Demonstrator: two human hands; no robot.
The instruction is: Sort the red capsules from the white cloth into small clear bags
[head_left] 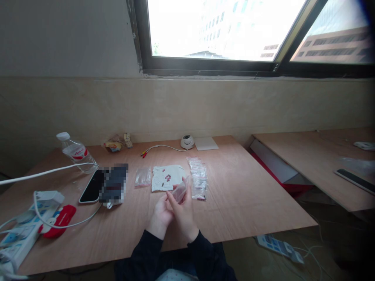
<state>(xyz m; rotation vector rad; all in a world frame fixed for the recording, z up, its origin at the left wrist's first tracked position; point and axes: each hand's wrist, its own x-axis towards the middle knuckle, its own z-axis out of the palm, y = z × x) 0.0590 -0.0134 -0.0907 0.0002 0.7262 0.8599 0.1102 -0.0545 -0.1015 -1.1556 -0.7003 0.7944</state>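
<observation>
Between both hands is a small clear plastic bag [180,191], held just over the near edge of a white cloth [159,185]. My left hand [162,212] has its fingers closed at the bag's lower left side. My right hand [186,212] grips the bag from the right, fingers bent round it. Several small dark red pieces [167,178] lie on the cloth. To its left rests a flat stack of clear bags [143,177]. On the right, an overlapping row of clear zip bags [198,175] runs toward me, with small dark bits at its near end.
A water bottle [77,153], a phone [91,187] and a power strip [23,238] with white cables occupy the left side. A dome camera [186,141] with its cable and a white flat sheet [206,143] sit at the back. Another table [316,156] stands right, past a gap.
</observation>
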